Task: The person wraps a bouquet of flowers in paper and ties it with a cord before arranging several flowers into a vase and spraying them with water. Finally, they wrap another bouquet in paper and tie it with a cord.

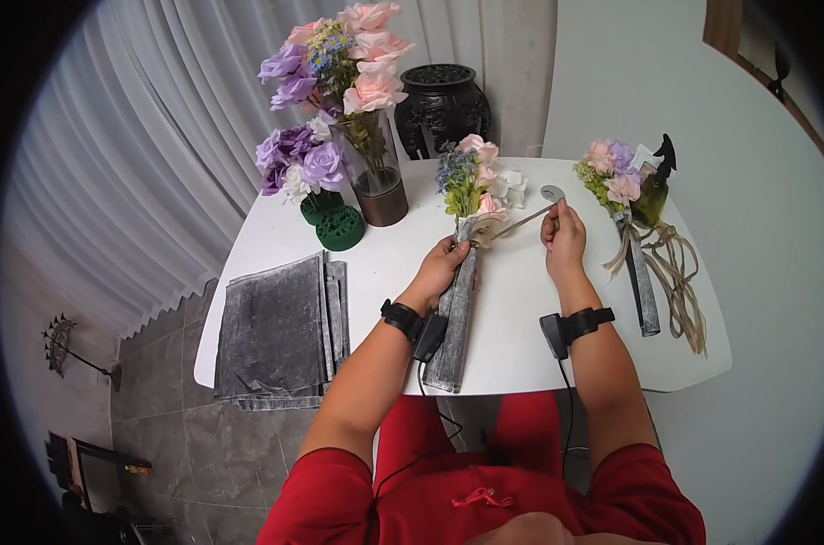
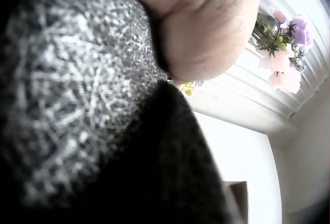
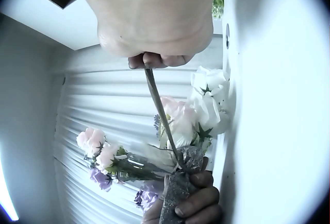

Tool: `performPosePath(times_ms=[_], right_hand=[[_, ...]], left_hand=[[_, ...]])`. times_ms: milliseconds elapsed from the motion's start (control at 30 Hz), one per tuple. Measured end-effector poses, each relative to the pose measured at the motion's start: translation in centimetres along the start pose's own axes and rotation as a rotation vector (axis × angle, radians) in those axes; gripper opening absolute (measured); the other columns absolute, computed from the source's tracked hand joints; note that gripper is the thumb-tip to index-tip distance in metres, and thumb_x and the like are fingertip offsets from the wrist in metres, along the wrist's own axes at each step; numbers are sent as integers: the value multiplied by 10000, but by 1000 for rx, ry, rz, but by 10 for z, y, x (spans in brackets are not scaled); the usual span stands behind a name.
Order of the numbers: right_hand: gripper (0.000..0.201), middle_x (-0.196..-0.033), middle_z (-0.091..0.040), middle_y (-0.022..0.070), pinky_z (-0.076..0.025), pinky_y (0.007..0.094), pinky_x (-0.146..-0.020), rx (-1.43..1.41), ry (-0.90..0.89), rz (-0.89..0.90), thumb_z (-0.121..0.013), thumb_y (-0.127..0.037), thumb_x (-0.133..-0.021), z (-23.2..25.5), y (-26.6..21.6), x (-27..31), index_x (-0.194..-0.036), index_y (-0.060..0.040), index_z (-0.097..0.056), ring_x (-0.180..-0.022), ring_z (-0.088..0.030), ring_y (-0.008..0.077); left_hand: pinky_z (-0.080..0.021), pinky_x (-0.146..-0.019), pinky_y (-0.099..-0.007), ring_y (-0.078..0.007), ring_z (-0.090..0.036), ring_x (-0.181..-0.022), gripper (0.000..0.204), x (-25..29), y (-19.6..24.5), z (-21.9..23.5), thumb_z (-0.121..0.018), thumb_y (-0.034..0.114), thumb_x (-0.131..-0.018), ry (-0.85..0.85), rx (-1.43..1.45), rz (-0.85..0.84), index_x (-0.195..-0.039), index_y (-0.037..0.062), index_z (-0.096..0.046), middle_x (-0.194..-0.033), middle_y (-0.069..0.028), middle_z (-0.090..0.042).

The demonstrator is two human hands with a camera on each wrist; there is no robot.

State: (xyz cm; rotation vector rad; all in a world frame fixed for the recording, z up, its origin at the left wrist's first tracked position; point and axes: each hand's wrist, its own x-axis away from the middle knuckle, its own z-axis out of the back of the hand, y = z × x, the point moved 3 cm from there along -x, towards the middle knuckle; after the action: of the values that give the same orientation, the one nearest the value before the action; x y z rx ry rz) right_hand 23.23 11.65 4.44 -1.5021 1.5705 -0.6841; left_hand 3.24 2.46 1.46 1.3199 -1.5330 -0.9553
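A slim bouquet of pink, white and blue artificial flowers (image 1: 484, 173) is wrapped in mottled grey paper (image 1: 450, 341). My left hand (image 1: 437, 270) grips it just below the blooms, thumb across the front. From that neck a tan ribbon (image 3: 161, 108) runs taut to my right hand (image 1: 566, 238), which pinches it between curled fingers. More of the ribbon bunches in loops beside the left thumb. In the left wrist view the grey paper fills much of the picture, and the fingertips are hidden.
Grey paper sheets (image 1: 271, 318) lie stacked at the left. Behind them stand green foam blocks (image 1: 340, 228) with purple flowers and a tall glass vase (image 1: 384, 195) of roses. At the right lie another wrapped bouquet (image 1: 643, 282) and a bundle of tan ribbons (image 1: 680, 272).
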Motion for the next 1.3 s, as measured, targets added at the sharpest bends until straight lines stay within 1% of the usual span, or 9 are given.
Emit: performPosePath(times_ms=[100, 200, 300, 367, 400, 533, 833, 1167, 1300], right_hand=[[320, -585, -448, -9, -268, 204, -418, -25, 61, -58, -485, -331, -961, 10, 12, -6, -759, -83, -486, -474, -371, 73], [258, -716, -538, 38, -344, 213, -443, -121, 45, -183, -481, -305, -962, 4, 17, -2, -933, -50, -512, -554, -465, 90], [317, -913, -589, 94, -431, 228, -508, -136, -97, -183, -481, -274, -958, -30, 3, 23, -1167, -38, -444, -676, -547, 119], [432, -1054, -580, 130, -475, 241, -572, 40, -377, -138, -482, -252, -955, -32, 11, 27, -1305, -54, -324, -759, -584, 148], [432, -1054, -580, 130, -475, 241, -572, 41, -378, -138, -482, -252, -955, -30, 15, 26, -1305, -54, -324, -759, -584, 148], [161, -713, -598, 16, -426, 199, -482, 336, -567, -269, -636, -210, -880, -33, 33, 33, -876, -52, -603, -581, -522, 64], [106, -726, -592, -8, -388, 184, -495, 381, -489, -208, -674, -114, -846, -35, 37, 38, -876, -40, -604, -588, -493, 28], [166, -768, -619, 10, -455, 231, -592, 443, -298, -10, -689, -126, -835, -38, 51, 35, -885, 15, -615, -667, -549, 76], [148, -743, -598, 2, -447, 230, -594, 603, -375, -127, -677, -124, -844, -40, 36, 35, -883, 0, -606, -661, -525, 69]], left_hand=[[-528, -534, -284, -151, -601, -581, 261, 1, -1, 1, -469, 267, -973, -11, -11, -4, -1119, 52, -452, -758, -42, -566], [-533, -552, -298, -165, -607, -603, 253, 2, 1, 0, -435, 261, -985, -19, 41, -15, -1119, 46, -447, -775, -53, -566], [-539, -572, -315, -188, -614, -626, 249, 5, 1, 1, -398, 261, -995, 1, 143, -29, -1110, 44, -442, -800, -67, -566], [-541, -581, -323, -200, -617, -636, 248, 7, 2, 1, -381, 261, -999, 16, 203, -38, -1105, 44, -440, -817, -74, -566], [-544, -591, -333, -211, -618, -641, 249, 8, 3, 1, -384, 271, -998, 5, 248, -49, -1097, 49, -440, -841, -82, -568], [-540, -617, -333, -197, -608, -668, 319, 14, 9, -5, -453, 302, -975, -45, 311, -26, -1147, 34, -421, -850, -86, -558], [-463, -845, -276, -153, -558, -971, 704, 7, -3, -13, -768, 262, -762, -77, -256, -159, -1253, -62, -382, -1119, -128, -558], [-483, -800, -268, -144, -572, -924, 650, -6, -17, -10, -724, 109, -731, 75, -574, -257, -1250, -61, -372, -1050, -104, -574], [-483, -803, -277, -149, -577, -907, 621, -1, -13, -12, -715, 113, -732, 100, -536, -234, -1231, -67, -391, -1048, -109, -579]])
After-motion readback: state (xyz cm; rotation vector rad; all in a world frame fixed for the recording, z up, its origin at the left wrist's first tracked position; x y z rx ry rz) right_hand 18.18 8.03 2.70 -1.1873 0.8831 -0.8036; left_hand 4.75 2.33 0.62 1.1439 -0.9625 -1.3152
